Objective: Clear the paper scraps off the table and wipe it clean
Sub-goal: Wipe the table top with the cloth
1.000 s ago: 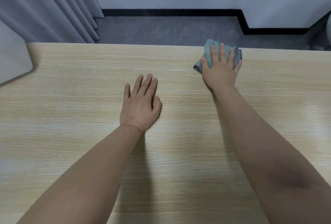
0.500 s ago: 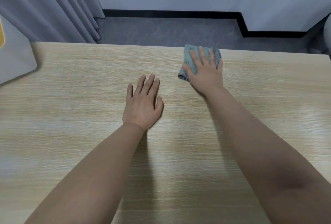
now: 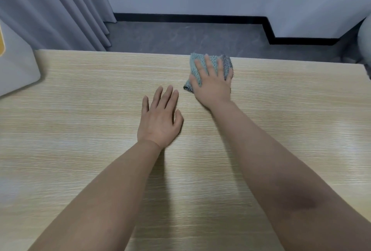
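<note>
A folded teal cloth (image 3: pixel 194 64) with a dark checked edge lies near the far edge of the light wooden table (image 3: pixel 80 130). My right hand (image 3: pixel 212 82) presses flat on the cloth with straight, spread fingers, covering most of it. My left hand (image 3: pixel 159 118) rests flat on the bare tabletop, closer to me and a little left of the cloth, fingers straight and holding nothing. No paper scraps show on the table.
A grey-white object (image 3: pixel 16 70) with a yellow patch sits at the table's far left corner. Grey curtains (image 3: pixel 50 9) hang beyond it. Dark floor (image 3: pixel 180 37) lies past the far edge. A pale rounded object (image 3: pixel 365 37) stands at the right.
My right hand slid the cloth leftward along the far edge of the table, then a little back to the right. My left hand stayed flat in place.
</note>
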Demonstrator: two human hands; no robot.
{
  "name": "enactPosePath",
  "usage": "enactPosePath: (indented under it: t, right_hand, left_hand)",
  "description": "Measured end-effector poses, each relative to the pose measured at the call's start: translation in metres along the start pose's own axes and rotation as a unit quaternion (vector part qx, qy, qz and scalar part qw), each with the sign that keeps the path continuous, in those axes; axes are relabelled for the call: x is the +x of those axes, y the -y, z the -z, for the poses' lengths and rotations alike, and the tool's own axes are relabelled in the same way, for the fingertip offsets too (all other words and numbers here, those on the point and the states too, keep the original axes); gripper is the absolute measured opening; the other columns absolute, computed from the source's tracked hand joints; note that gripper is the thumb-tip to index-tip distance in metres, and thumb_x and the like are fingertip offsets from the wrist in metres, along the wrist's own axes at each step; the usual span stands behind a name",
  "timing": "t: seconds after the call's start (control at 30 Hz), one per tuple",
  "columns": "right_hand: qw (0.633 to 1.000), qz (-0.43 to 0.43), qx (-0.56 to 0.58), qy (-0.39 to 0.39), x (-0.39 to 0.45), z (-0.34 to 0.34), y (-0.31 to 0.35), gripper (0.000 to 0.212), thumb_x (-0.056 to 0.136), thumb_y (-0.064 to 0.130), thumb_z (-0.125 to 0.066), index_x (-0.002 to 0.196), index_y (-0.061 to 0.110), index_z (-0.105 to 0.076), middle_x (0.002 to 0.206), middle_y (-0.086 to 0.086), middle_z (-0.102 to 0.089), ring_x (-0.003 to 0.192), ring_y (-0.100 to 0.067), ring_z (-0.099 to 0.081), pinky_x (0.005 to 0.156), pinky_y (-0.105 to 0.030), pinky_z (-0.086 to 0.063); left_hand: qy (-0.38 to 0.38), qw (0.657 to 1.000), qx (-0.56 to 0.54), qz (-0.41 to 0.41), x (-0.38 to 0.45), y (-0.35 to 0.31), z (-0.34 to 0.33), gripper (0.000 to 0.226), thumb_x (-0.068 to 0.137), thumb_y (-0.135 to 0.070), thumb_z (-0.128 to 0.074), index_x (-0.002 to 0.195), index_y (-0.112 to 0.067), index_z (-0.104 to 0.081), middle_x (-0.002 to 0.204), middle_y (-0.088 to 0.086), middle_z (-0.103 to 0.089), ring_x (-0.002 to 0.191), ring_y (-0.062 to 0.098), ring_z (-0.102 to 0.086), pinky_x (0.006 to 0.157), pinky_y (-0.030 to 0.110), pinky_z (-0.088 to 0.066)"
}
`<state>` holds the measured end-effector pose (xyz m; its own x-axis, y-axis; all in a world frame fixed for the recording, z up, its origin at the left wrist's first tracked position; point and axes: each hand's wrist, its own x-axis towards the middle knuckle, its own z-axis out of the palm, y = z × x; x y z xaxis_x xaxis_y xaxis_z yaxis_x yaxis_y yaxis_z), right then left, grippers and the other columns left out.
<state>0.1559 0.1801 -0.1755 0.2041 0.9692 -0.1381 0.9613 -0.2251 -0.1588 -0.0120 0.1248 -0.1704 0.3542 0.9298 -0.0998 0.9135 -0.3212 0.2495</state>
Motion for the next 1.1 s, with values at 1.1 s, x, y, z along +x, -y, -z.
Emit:
enactPosePath:
  t: [1.1]
  right_hand:
    - [0.997,-0.068,0.029,0.029,-0.037,0.005,-0.025,0.055,0.099,0.052,-0.012,0.150,0.036,0.000,0.159,0.009,0.009,0.145,-0.021,0.015,0.115,-0.048,0.012]
  left_hand:
    - [0.018,0.998,-0.052,-0.005,0.003,0.008,0.007,0.054,0.098,-0.040,-0.030,0.150,-0.029,-0.020,0.158,-0.013,-0.010,0.145,0.009,-0.001,0.117,0.039,0.002]
